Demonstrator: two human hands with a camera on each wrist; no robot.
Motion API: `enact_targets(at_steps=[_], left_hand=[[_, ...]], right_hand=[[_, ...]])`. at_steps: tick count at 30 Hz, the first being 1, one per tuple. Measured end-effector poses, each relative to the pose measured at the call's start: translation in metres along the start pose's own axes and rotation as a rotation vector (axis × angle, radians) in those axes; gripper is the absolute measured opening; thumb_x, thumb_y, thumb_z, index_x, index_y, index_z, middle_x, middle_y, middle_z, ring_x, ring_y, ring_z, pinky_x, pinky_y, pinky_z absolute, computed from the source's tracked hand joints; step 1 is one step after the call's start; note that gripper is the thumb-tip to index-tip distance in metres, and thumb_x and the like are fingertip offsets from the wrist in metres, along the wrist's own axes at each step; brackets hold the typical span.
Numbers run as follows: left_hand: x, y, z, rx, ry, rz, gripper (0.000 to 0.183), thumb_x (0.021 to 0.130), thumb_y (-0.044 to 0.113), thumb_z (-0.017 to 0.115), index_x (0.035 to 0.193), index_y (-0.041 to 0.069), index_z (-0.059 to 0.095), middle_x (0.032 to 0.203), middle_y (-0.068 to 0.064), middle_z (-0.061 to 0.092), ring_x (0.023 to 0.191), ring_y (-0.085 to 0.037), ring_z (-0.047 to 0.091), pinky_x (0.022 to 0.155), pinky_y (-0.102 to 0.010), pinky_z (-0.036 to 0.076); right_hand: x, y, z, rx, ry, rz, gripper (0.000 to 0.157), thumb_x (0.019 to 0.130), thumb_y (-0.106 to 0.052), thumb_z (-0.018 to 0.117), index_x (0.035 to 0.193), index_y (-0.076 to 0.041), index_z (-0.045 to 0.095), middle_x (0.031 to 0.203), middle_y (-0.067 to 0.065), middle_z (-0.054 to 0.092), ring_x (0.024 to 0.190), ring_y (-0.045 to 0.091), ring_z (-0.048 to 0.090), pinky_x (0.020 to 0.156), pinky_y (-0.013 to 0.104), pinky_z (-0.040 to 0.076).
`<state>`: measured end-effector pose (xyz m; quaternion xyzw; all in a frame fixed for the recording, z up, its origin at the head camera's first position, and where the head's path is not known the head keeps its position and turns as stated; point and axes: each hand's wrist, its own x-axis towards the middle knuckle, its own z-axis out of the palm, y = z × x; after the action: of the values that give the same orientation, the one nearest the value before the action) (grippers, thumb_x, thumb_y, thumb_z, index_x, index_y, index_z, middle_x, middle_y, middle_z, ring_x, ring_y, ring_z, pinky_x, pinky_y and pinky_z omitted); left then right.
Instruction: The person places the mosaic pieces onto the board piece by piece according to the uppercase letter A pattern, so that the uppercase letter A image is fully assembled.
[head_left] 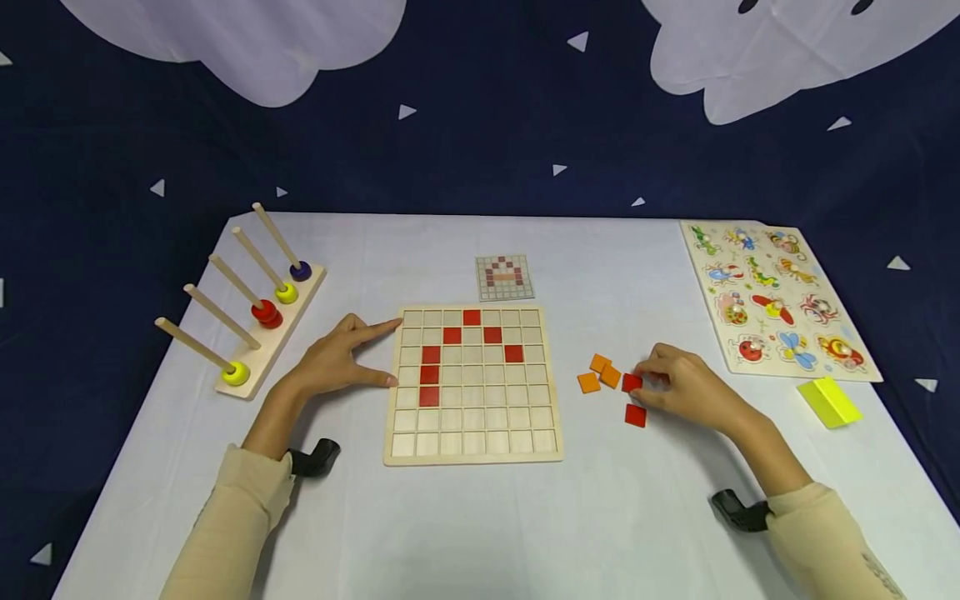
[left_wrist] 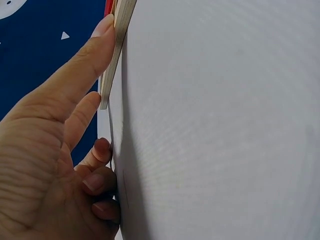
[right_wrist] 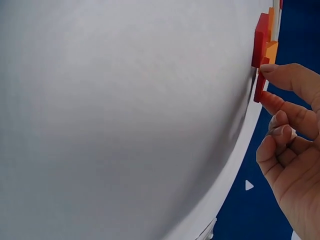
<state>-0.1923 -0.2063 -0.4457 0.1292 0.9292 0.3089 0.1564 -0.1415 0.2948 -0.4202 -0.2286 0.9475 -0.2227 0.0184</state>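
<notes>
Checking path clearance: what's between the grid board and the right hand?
Head view: three orange tiles on the cloth between grid board and right hand.

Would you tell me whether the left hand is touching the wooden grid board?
Touching. The left wrist view shows the left hand with its fingers pressed flat against the edge of the wooden grid board.
</notes>
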Motion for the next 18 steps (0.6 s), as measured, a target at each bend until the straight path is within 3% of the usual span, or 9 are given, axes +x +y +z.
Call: enact_targets(at_steps=[7,18], left_hand=[[0.000,0.001,-0.001,-0.004,-0.005,-0.004,0.097,0.068,0.046,0.089,0.152,0.026,0.042,0.101,-0.008,0.040,0.087,-0.022,0.040,0.072,-0.034,0.030],[0.001,0.000,0.001,0.000,-0.006,-0.001,0.097,0.068,0.047,0.088,0.152,0.027,0.042,0.101,-0.008,0.040,0.088,-0.022,0.040,0.072,-0.034,0.031]], right_hand=[[0.005,-0.007,-0.004,0.030,0.019,-0.035,0.020,0.076,-0.008,0.084,0.092,-0.003,0.074,0.081,-0.003,0.055,0.071,0.011,0.047,0.061,0.021,0.040],[0.022,-0.023,-0.001,0.048,-0.038,-0.061,0.020,0.077,-0.008,0.082,0.095,-0.003,0.075,0.081,0.000,0.052,0.072,0.014,0.047,0.061,0.022,0.040]])
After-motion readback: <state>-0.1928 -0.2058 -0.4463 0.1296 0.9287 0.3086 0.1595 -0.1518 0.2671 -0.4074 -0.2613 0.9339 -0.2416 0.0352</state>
